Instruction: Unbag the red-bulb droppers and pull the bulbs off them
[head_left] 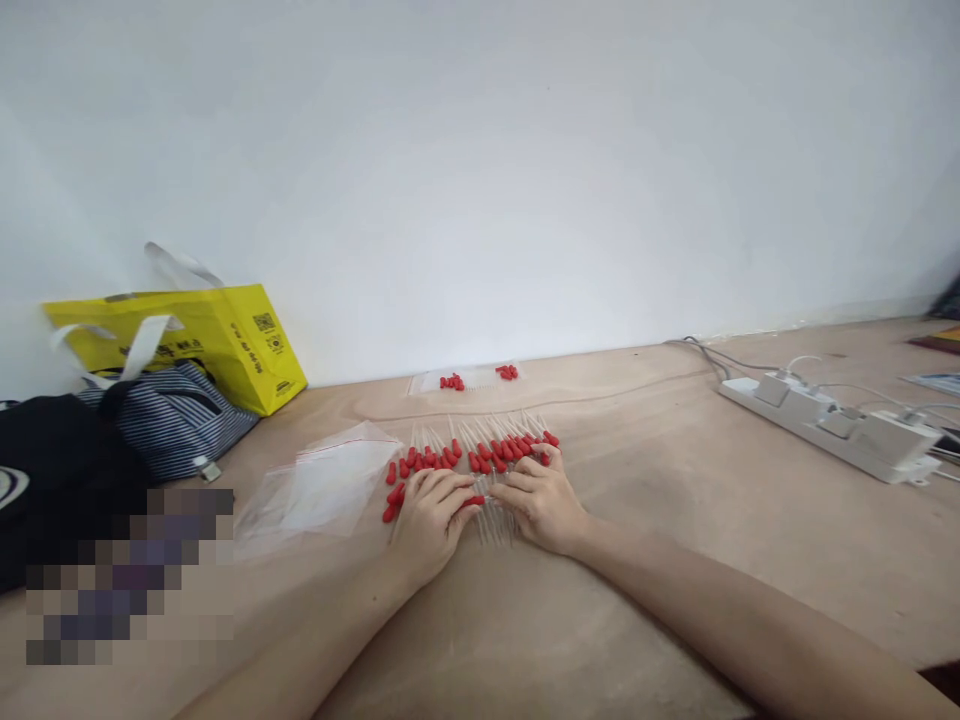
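My left hand (433,520) is closed, with a red rubber bulb (474,500) pinched between thumb and fingers. Facing it, my right hand (546,500) is also closed, its fingertips at a thin clear tube end close to the bulb. Below and between the hands lie several bare clear dropper tubes (493,528). Just beyond my fingers, droppers with red bulbs (510,447) lie in a row, their thin tubes pointing toward the wall. Loose red bulbs (391,472) lie beside my left hand, which partly hides others.
Clear zip bags (322,485) lie left of the hands. Near the wall is another clear bag (480,379) with red bulbs. A yellow bag (255,350), a striped pouch (180,420) and a black bag (67,490) stand left. At right is a white power strip (825,425) with plugs and cables.
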